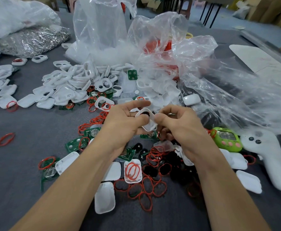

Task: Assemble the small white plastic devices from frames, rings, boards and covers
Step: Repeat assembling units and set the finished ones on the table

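Frame: You hold one white frame (147, 120) up off the table, tilted, between both hands. Something dark shows through its round opening.
Left hand: Your left hand (128, 121) grips the frame's left edge, with the thumb on its face and the index finger stretched out above it.
Right hand: Your right hand (178, 124) pinches the frame's right edge, with the thumb pressed on it and the other fingers (174, 110) curled behind.
Below the frame: Green circuit boards (77, 144) and loose red rings (146, 187) lie scattered on the grey table (19, 164), with white covers (104, 197) among them. One ring-filled cover (133, 170) holds a few rings.
Beyond the frame: A heap of white frames (73, 82) lies there, with crumpled clear plastic bags (219, 80) behind it and to its right.
Right of the frame: A green handheld game (226, 139) lies just beside a white controller-shaped handle (268, 155).
Far left beyond the frame: A bag of silvery metal parts (34, 40) sits there.
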